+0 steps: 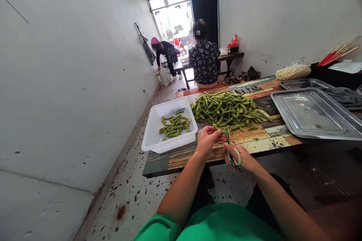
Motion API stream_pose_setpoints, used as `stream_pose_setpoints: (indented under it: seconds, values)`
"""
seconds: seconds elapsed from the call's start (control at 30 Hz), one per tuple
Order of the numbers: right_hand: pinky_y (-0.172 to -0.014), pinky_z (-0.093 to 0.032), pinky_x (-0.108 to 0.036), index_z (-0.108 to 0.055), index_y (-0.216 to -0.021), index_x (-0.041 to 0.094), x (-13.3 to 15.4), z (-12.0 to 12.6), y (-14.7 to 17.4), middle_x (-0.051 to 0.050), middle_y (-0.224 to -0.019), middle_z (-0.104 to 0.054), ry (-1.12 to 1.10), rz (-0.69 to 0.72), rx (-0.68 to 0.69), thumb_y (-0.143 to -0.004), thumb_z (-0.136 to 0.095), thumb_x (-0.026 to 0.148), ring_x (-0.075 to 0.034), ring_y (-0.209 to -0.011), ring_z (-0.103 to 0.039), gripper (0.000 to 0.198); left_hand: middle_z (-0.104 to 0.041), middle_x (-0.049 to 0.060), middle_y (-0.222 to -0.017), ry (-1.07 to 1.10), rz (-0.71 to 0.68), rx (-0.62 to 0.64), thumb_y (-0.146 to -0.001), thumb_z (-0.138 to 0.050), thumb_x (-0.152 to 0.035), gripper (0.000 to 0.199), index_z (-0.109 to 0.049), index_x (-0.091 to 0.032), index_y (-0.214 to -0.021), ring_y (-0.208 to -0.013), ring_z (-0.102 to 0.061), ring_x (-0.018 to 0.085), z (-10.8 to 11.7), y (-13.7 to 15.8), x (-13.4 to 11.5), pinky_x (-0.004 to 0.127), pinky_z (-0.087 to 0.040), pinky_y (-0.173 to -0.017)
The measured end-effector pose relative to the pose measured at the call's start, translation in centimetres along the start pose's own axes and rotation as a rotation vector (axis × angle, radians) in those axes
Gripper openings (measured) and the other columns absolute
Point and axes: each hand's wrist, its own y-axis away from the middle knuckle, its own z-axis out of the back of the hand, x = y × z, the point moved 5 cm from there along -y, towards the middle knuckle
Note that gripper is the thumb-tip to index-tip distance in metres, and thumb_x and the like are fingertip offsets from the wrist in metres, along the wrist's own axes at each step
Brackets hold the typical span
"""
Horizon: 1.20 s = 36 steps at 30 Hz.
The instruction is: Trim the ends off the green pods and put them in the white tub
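My left hand point(207, 138) pinches a green bean pod point(218, 127) at the near edge of a patterned table point(266, 144). My right hand point(243, 158) grips green-handled scissors point(229, 147), blades pointing up at the pod's end. Just beyond lies a big heap of green pods point(226, 108). To the left, a white plastic tub point(154, 135) holds several trimmed pods point(174, 125).
Two steel trays point(313, 115) lie on the table's right, with a dark cloth point(343, 96), a bag of sprouts point(293, 71) and red skewers point(339, 52) behind. One person point(204, 62) sits at a far bench; another person point(166, 54) bends near the doorway. Wall close on the left.
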Motion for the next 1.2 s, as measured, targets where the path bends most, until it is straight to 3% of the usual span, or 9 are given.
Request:
stream_pose_setpoints:
  seconds: [0.33, 0.47, 0.63, 0.7, 0.83, 0.9, 1.0, 1.1, 1.2]
  values:
    - [-0.027, -0.03, -0.021, -0.053, -0.069, 0.019, 0.2, 0.5, 0.3, 0.004, -0.039, -0.049, 0.029, -0.003, -0.074, -0.07, -0.057, 0.08, -0.009, -0.026, -0.037, 0.061, -0.066, 0.001, -0.059, -0.069, -0.013, -0.005, -0.073, -0.074, -0.011, 0.028, -0.046, -0.016, -0.077, -0.053, -0.067, 0.014, -0.3, -0.1, 0.4, 0.024, -0.056, -0.056]
    - [-0.029, -0.034, -0.024, -0.052, -0.073, 0.02, -0.8, 1.0, -0.1, 0.004, -0.04, -0.049, -0.01, -0.058, -0.085, -0.065, -0.059, 0.083, -0.01, -0.028, -0.038, 0.064, -0.066, -0.001, -0.066, -0.209, -0.211, -0.048, -0.077, -0.068, -0.013, 0.019, -0.049, -0.017, -0.08, -0.059, -0.068, 0.015, -0.2, -0.6, -0.9, 0.027, -0.056, -0.061]
    - [-0.034, -0.042, -0.024, -0.051, -0.087, 0.019, -1.5, 1.7, -0.5, 0.003, -0.047, -0.054, -0.08, -0.051, -0.088, -0.066, -0.055, 0.088, -0.011, -0.039, -0.045, 0.072, -0.069, 0.003, -0.078, -0.705, -0.644, -0.547, -0.081, -0.069, -0.022, 0.012, -0.059, -0.017, -0.086, -0.073, -0.066, 0.016, 4.1, 0.1, -8.6, 0.029, -0.051, -0.073]
    - [-0.034, -0.041, -0.023, -0.051, -0.089, 0.019, -1.8, 1.8, -0.5, 0.003, -0.049, -0.054, -0.096, -0.044, -0.079, -0.069, -0.056, 0.085, -0.011, -0.04, -0.045, 0.07, -0.07, 0.007, -0.083, -0.99, -0.635, -0.74, -0.084, -0.066, -0.021, 0.007, -0.062, -0.016, -0.085, -0.08, -0.066, 0.02, 6.3, 0.4, -11.7, 0.033, -0.05, -0.08]
    - [-0.034, -0.039, -0.023, -0.051, -0.089, 0.019, -2.0, 1.5, -0.5, 0.003, -0.05, -0.054, -0.122, -0.041, -0.069, -0.072, -0.056, 0.083, -0.011, -0.04, -0.044, 0.067, -0.069, 0.015, -0.098, -1.326, -0.528, -0.85, -0.084, -0.067, -0.023, 0.013, -0.065, -0.014, -0.075, -0.101, -0.063, 0.028, 8.3, 0.7, -14.4, 0.038, -0.046, -0.092]
    - [-0.034, -0.038, -0.022, -0.052, -0.088, 0.019, -1.7, 1.5, -0.2, 0.003, -0.05, -0.054, -0.138, -0.036, -0.099, -0.07, -0.057, 0.084, -0.01, -0.039, -0.043, 0.067, -0.069, 0.015, -0.102, -1.303, -0.629, -0.785, -0.087, -0.064, -0.026, 0.019, -0.066, -0.015, -0.072, -0.105, -0.062, 0.027, 7.1, 0.7, -13.7, 0.038, -0.045, -0.097]
    - [-0.033, -0.035, -0.021, -0.054, -0.084, 0.019, -1.0, 1.6, 0.6, 0.003, -0.05, -0.054, -0.201, -0.028, -0.173, -0.066, -0.061, 0.083, -0.009, -0.039, -0.041, 0.067, -0.073, 0.012, -0.101, -1.205, -0.731, -0.389, -0.091, -0.057, -0.022, 0.017, -0.073, -0.018, -0.087, -0.1, -0.065, 0.023, 2.8, -0.3, -10.0, 0.034, -0.046, -0.096]
    - [-0.033, -0.035, -0.021, -0.056, -0.082, 0.018, -0.7, 1.9, 1.1, 0.003, -0.05, -0.054, -0.266, -0.027, -0.205, -0.065, -0.064, 0.08, -0.008, -0.038, -0.039, 0.065, -0.075, 0.009, -0.103, -1.173, -0.611, -0.048, -0.086, -0.061, -0.014, 0.022, -0.075, -0.022, -0.1, -0.098, -0.066, 0.022, -1.2, -2.2, -5.3, 0.032, -0.047, -0.095]
    - [-0.032, -0.035, -0.021, -0.057, -0.081, 0.017, -0.9, 2.2, 1.5, 0.002, -0.049, -0.053, -0.279, -0.034, -0.207, -0.065, -0.065, 0.08, -0.008, -0.038, -0.038, 0.066, -0.075, 0.01, -0.097, -1.279, -0.468, 0.053, -0.082, -0.069, -0.019, 0.01, -0.077, -0.021, -0.089, -0.098, -0.067, 0.024, -3.4, -4.4, -1.9, 0.033, -0.048, -0.096]
